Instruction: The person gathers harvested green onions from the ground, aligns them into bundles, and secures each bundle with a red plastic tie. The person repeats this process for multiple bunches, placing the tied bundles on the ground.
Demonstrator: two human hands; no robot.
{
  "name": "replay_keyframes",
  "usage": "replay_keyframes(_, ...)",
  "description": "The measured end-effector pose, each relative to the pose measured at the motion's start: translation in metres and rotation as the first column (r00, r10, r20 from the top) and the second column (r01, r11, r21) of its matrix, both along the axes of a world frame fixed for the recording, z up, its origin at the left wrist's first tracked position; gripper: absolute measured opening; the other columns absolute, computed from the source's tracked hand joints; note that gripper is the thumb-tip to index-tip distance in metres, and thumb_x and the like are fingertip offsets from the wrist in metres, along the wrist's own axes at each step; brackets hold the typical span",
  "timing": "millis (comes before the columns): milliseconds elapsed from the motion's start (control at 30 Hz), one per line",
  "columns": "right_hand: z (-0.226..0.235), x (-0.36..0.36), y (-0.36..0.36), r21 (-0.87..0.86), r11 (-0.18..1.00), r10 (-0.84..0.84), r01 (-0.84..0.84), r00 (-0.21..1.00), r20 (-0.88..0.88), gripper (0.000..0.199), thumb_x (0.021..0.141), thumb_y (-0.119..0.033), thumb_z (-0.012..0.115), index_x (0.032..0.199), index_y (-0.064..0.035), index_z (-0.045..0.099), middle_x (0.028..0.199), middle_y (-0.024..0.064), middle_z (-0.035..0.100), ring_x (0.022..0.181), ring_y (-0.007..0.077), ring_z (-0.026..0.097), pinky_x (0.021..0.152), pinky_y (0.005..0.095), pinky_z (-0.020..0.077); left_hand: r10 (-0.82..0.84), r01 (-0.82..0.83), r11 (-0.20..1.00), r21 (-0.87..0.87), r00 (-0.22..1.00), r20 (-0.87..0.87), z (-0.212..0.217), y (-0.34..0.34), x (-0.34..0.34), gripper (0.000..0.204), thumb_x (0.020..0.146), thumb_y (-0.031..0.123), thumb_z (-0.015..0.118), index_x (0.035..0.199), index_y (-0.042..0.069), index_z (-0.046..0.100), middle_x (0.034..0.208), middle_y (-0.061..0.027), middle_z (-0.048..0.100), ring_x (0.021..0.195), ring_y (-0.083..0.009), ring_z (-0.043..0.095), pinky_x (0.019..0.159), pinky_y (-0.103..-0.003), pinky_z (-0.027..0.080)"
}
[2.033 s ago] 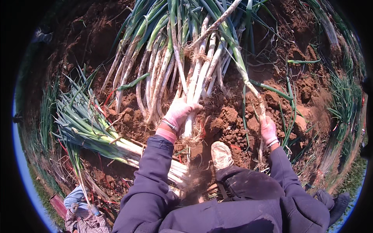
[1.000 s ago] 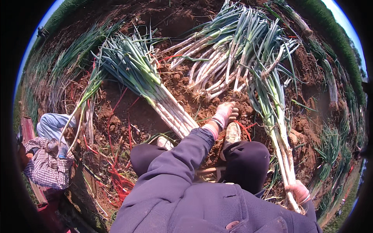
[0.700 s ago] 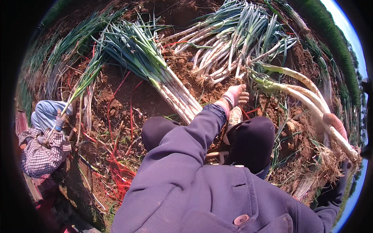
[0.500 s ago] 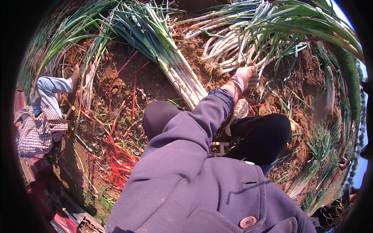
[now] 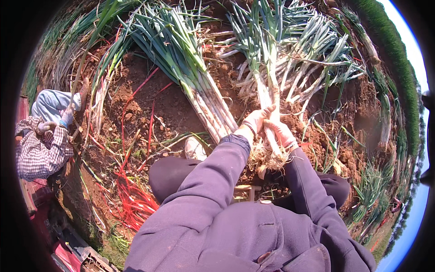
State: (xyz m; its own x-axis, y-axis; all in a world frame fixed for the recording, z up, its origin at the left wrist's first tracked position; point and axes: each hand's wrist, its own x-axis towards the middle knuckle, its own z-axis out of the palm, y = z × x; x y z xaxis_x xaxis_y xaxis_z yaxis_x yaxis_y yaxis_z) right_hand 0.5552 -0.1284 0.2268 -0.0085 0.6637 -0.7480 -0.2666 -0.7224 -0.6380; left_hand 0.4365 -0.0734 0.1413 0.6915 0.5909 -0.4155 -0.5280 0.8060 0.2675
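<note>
Both hands are closed round a few long green onions point(image 5: 263, 93) in front of my knees. My left hand point(image 5: 256, 121) wraps the white stems from the left, and my right hand point(image 5: 282, 135) grips them lower down from the right. Their bushy roots point(image 5: 270, 156) hang toward me, while the green leaves point away. To the left lies a thick bundle of green onions point(image 5: 206, 102), white ends toward me. Behind the held stems, a loose pile of green onions point(image 5: 312, 63) spreads over the soil. Some inner fingers are hidden by the stems.
Red plastic strips point(image 5: 131, 199) lie heaped at my left, with more strands across the brown soil point(image 5: 172, 111). At far left sits another person point(image 5: 47, 149) in a checked top, beside a red machine point(image 5: 41, 204). More green onions point(image 5: 378, 181) lie at right.
My left hand has drawn back from the pile. My right hand has come into view, and both now grip green onions, roots toward me. The other person's arms have shifted.
</note>
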Motion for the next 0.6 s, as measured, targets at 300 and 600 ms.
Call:
replay_keyframes(300,-0.014,0.042,-0.017,-0.169,0.875,0.448,-0.454,0.626,0.638,0.043,0.083,-0.038,0.084,0.104,-0.0012,0.075,0.088,0.0063,0.076,0.077,0.0126,0.071,0.07,0.0287,0.0565,-0.126,0.143,0.957,-0.252,0.989,0.082,-0.041,-0.019,0.027,0.027,0.094,0.024,0.073,0.107,0.001,0.068,0.095,-0.0149,0.075,0.08,-0.0268,0.072,0.079,-0.037,0.059)
replay_keyframes(600,0.18,0.086,0.071,0.3,0.954,-0.073,-0.018,0.954,0.291,0.021,0.102,-0.027,0.065,0.091,-0.0093,0.061,0.063,-0.008,0.046,0.045,0.0025,0.037,0.04,0.0218,0.0295,-0.164,0.188,0.981,-0.045,0.931,0.327,-0.051,-0.01,0.004,0.052,0.091,0.023,0.073,0.135,0.0,0.058,0.116,-0.0174,0.071,0.099,-0.029,0.071,0.089,-0.043,0.058)
